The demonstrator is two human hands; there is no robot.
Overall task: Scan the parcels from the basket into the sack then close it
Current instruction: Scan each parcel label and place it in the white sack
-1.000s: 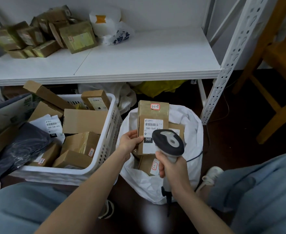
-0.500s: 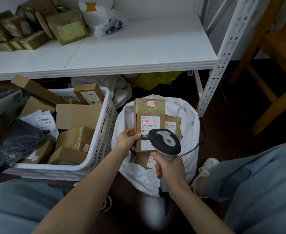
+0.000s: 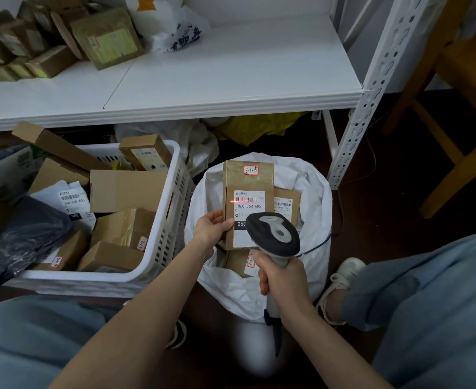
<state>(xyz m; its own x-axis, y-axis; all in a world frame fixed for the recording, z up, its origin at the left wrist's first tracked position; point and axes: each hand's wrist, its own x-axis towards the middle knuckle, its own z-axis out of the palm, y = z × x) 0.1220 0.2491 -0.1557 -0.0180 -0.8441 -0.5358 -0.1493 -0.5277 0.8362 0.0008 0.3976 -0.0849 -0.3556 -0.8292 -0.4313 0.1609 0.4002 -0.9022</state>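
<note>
My left hand (image 3: 212,230) grips the lower left edge of a brown taped parcel (image 3: 247,181) and holds it upright over the open white sack (image 3: 312,203). My right hand (image 3: 283,282) grips the handle of a grey and black barcode scanner (image 3: 273,233) aimed at the parcel's white label. A red scan line lies across the barcode. Inside the sack, other brown parcels (image 3: 285,203) lie behind and below the held one. The white plastic basket (image 3: 172,220) on the left holds several cardboard parcels and a dark plastic mailer (image 3: 20,237).
A white metal shelf (image 3: 217,74) spans above, with more brown parcels (image 3: 105,37) and a white bag at its back left. A shelf post (image 3: 354,127) stands right of the sack. A wooden chair (image 3: 461,108) is at far right. My knees frame the bottom.
The parcel and scanner stay in place over the sack. The red scan line came on across the barcode after the first frame and still shows. The camera has tilted slightly.
</note>
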